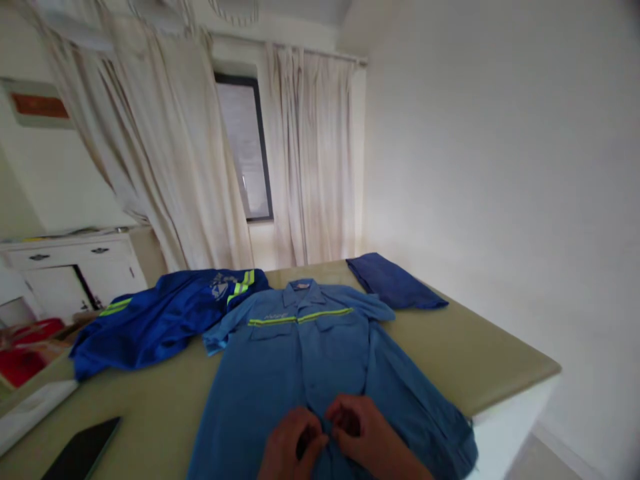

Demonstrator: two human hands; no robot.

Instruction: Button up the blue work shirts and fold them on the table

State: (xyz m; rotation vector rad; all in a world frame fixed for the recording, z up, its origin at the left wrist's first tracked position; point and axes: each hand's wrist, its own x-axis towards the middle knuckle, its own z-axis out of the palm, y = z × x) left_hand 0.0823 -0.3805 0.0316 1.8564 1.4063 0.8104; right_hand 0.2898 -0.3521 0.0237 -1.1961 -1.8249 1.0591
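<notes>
A blue short-sleeved work shirt (270,373) with a yellow-green stripe across the chest lies face up on the table, its collar pointing away from me. Low on its front opening, my left hand (295,440) pinches the cloth between thumb and fingers. Right beside it, my right hand (357,427) is also closed on the shirt's front edge, fingertips almost meeting those of the left. Whether a button is between the fingers cannot be made out. The shirt's right side spreads toward the table's edge.
A bright blue garment with reflective bands (170,320) lies crumpled at the left. Folded dark blue cloth (395,283) rests at the far right of the tan table (480,353). A dark phone (83,450) lies at the near left, by a white object (33,413). White cabinet (70,267) behind.
</notes>
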